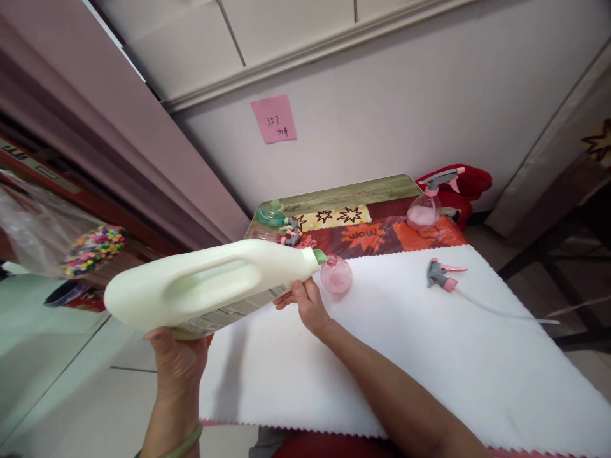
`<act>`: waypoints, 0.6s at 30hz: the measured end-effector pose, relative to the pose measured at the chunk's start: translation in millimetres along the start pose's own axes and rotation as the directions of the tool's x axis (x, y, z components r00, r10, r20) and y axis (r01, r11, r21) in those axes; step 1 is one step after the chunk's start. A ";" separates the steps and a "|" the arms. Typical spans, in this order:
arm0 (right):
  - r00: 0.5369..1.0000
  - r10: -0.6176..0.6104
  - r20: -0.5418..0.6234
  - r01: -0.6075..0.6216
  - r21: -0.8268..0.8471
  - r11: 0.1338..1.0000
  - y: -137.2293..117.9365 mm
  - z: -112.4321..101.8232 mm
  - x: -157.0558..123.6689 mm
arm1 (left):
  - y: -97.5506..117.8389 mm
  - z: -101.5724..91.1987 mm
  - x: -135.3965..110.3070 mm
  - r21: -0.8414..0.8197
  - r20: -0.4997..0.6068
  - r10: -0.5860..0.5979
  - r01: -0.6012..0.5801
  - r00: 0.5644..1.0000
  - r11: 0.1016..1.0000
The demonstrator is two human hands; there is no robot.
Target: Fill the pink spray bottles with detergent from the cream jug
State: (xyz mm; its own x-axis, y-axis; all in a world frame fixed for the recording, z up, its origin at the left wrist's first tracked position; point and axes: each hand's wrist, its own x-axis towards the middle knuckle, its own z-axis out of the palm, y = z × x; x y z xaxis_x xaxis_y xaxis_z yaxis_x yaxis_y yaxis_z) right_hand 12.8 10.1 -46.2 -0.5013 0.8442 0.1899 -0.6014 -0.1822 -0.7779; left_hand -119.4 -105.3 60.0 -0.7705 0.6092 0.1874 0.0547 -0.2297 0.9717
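Observation:
A large white jug (205, 289) with a moulded handle is tipped on its side, its green-rimmed mouth over a small pink round bottle (336, 275) standing open on a white cloth (405, 356). My left hand (176, 359) grips the jug's base from below. My right hand (305, 304) is closed under the jug's neck, right beside the pink bottle. A pink and grey spray head (442, 275) with a long tube lies on the cloth to the right, detached.
A pink spray bottle (424, 210) with its head on stands at the table's far right edge. Two more spray bottles, one green (273, 216), lie at the far left. A pink note (273, 119) is stuck on the wall. Floor lies left of the table.

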 end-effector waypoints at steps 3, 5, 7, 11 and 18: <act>1.000 0.000 -0.003 0.000 -0.005 1.000 0.1 -0.2 -0.1 | -0.2 0.6 -0.2 -0.015 0.018 0.062 -0.062 0.998 0.998; 1.000 -0.001 0.000 0.001 -0.004 1.000 0.6 -0.4 -0.1 | -0.5 0.3 -0.6 -0.019 0.021 0.070 -0.069 0.997 0.997; 1.000 -0.005 0.003 0.005 0.002 1.000 1.2 -0.7 0.0 | -0.8 -0.7 -1.0 -0.035 0.022 0.067 -0.066 0.997 0.997; 1.000 -0.005 -0.004 0.005 0.012 1.000 2.2 -0.8 0.0 | -1.4 -2.6 -1.2 -0.060 0.026 0.070 -0.069 0.997 0.996; 1.000 -0.006 -0.003 0.006 0.007 1.000 4.0 -1.7 0.1 | -2.9 -3.1 -0.1 -0.061 0.024 0.060 -0.059 0.998 0.996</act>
State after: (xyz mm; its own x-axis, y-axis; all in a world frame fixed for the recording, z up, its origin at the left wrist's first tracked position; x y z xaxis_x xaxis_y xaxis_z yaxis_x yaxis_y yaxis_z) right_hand 11.4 10.3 -50.3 -0.4956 0.8469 0.1926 -0.6087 -0.1805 -0.7726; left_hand -121.5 -107.0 56.7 -0.7505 0.6122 0.2488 0.0609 -0.3109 0.9485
